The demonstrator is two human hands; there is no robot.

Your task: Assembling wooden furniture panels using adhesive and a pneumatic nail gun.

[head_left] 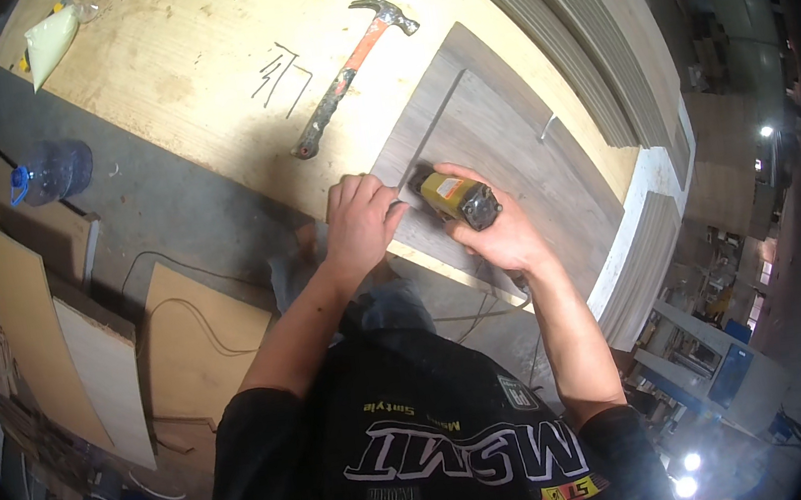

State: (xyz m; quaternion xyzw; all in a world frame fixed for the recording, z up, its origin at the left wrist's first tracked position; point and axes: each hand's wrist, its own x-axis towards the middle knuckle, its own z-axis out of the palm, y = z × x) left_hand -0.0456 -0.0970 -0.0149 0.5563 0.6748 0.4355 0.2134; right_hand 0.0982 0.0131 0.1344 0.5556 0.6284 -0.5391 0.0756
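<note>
The right hand [503, 232] is closest, its fingers wrapped around a small yellow power tool [457, 197] that rests on a grey wood-grain panel [509, 157] at the near edge of the counter [198, 65]. Just beside it, the left hand [360, 223] presses down on the panel's near corner, fingers curled and close together, holding nothing. The tool's nose points toward the left hand's fingertips. Farther in on the counter lies a hammer [349, 71] with an orange and black handle, well apart from both hands. Ribbed grey mouldings [584, 37] are stacked along the counter's right edge.
</note>
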